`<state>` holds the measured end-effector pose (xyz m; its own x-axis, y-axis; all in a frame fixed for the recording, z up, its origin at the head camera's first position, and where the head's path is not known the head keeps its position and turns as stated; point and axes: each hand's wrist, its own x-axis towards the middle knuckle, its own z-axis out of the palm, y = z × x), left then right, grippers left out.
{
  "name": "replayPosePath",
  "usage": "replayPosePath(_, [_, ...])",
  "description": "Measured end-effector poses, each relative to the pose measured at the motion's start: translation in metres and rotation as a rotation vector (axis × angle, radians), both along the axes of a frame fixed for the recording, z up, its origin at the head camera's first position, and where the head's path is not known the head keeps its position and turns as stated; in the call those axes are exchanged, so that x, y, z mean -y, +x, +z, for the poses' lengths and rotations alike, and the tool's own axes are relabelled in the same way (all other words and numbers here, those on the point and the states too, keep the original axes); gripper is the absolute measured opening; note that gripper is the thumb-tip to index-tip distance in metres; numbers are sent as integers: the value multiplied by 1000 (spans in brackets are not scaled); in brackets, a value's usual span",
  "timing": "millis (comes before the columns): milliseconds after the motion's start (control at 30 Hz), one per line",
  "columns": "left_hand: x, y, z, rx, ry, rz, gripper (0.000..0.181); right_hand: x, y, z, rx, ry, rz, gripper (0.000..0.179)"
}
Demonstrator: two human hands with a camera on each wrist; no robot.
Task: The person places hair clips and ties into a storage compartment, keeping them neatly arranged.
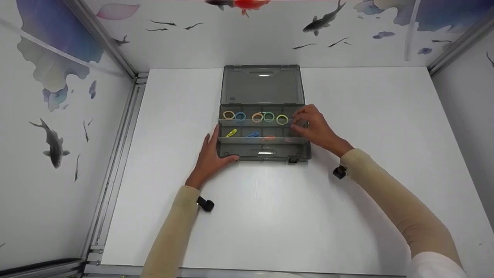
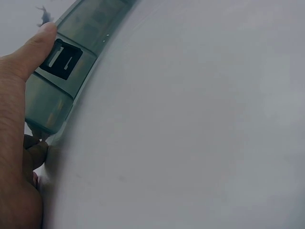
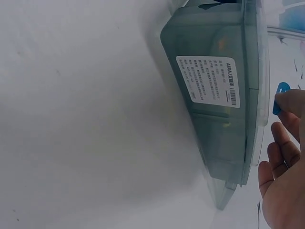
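Note:
A grey translucent storage box (image 1: 264, 151) lies on the table with its lid (image 1: 263, 85) folded back. My left hand (image 1: 210, 156) holds its front left corner, thumb along the front and fingers at the left side. In the right wrist view, my right hand (image 3: 286, 143) pinches a blue hair clip (image 3: 281, 98) between thumb and finger, above the box's right end. Several coloured hair ties (image 1: 282, 119) sit in the back row. A yellow hair clip (image 1: 231, 133), a blue clip (image 1: 253, 134) and an orange clip (image 1: 269, 138) lie in the middle row.
The box stands at the back middle of the white table (image 1: 262, 216). Behind it rises a white panel (image 1: 266, 46) printed with fish, with more panels left and right. A white printed label (image 3: 209, 81) is stuck on the box's right end.

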<state>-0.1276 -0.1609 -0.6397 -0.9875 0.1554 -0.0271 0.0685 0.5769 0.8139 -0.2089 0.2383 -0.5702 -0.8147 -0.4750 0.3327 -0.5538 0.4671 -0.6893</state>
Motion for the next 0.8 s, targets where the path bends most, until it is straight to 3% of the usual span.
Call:
replayPosePath(400, [-3,0,2,1,6,-6,133,5,2,-12,-32,12,-9,6])
replayPosePath(800, [-3,2,4,28,0,12,133,9,2,-11,-30,28,-18,5])
